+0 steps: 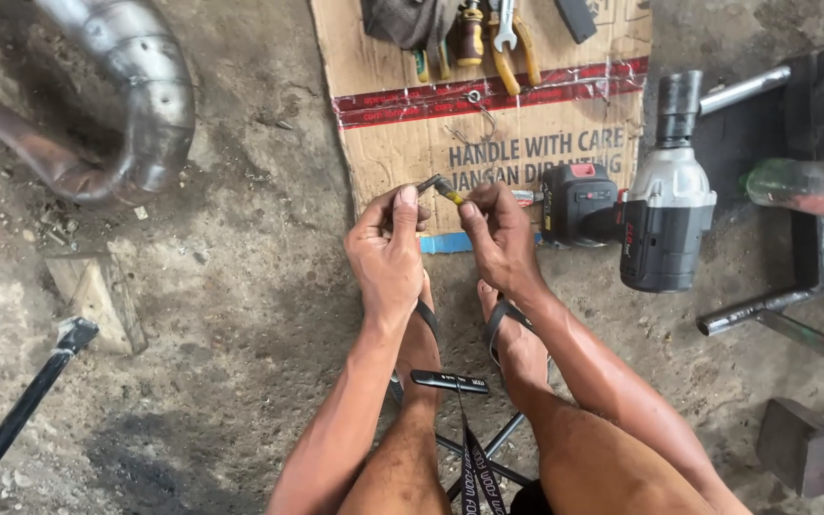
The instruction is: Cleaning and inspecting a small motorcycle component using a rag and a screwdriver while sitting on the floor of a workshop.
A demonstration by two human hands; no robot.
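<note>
Both hands met at the near edge of the cardboard sheet (pixel 402 143): the left hand (pixel 388 250) and right hand (pixel 500 236) each pinched one end of a small dark metal part (pixel 440 187). The cordless impact wrench (pixel 655 215) lay just beside the right hand; bare, gritty concrete floor (pixel 240 286) stretched open leftward toward the exhaust pipe (pixel 135 105).
</note>
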